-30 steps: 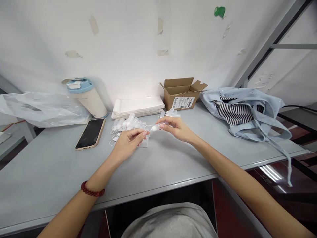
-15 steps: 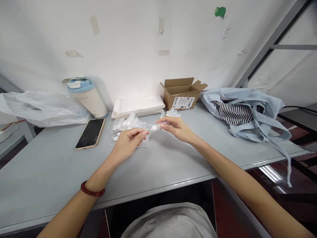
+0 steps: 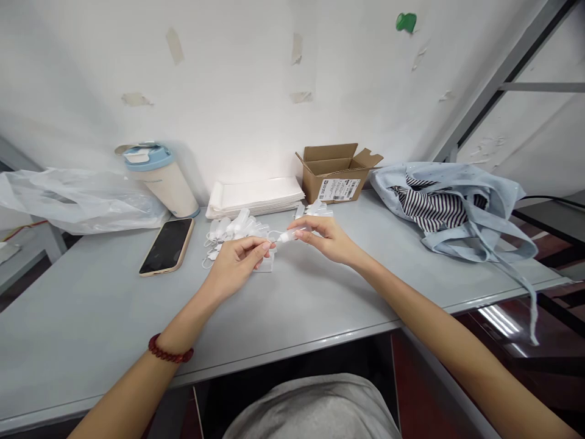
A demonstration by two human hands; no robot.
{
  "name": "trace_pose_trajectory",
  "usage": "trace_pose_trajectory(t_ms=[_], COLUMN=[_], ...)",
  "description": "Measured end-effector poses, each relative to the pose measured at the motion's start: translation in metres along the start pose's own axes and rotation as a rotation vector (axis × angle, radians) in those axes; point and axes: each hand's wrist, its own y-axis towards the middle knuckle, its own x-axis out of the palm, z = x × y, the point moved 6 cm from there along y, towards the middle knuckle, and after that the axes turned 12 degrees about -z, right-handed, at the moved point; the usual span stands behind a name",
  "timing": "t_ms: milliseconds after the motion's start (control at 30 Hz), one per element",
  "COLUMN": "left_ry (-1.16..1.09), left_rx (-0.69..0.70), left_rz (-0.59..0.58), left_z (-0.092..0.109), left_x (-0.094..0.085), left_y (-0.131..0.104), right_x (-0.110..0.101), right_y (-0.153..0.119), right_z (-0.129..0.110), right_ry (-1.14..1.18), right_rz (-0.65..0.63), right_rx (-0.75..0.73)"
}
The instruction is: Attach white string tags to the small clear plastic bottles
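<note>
My right hand [image 3: 326,236] grips a small translucent squeeze bottle [image 3: 287,235] with a white top, tilted so that the top points left. A thin loop and what looks like a fine needle tip run from that top toward my left hand [image 3: 244,259]. The left thumb and index finger are pinched together at the tip; what lies between them is too small to make out. Behind the left hand lies a pile of similar white bottles [image 3: 240,224] with looped caps. Partly hidden below the fingers is a clear plastic box [image 3: 266,263].
More small bottles [image 3: 317,209] lie before an open cardboard box [image 3: 338,180]. A stack of white trays [image 3: 256,194] sits by the wall. To the left are a phone [image 3: 167,246], a tumbler [image 3: 162,183] and a plastic bag [image 3: 82,201]; a blue cloth bag [image 3: 452,207] lies right.
Hardly anything differs. The bottle in my right hand has turned or shifted very slightly, and both hands stay in the same place.
</note>
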Motion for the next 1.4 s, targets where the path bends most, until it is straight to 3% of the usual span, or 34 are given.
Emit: trace_pose_trajectory(t_ms=[800, 1100, 1400], left_ry=[-0.008, -0.342, 0.199], left_rx=[0.043, 0.027, 0.134], left_rz=[0.085, 0.063, 0.165], left_z=[-0.003, -0.011, 0.011], left_x=[0.006, -0.003, -0.001], left_y=[0.000, 0.005, -0.005], right_x=[0.017, 0.012, 0.013], right_y=[-0.002, 0.002, 0.001], right_z=[0.004, 0.004, 0.002], right_ry=[-0.144, 0.048, 0.062], right_rz=[0.114, 0.076, 0.049], right_rx=[-0.097, -0.007, 0.020])
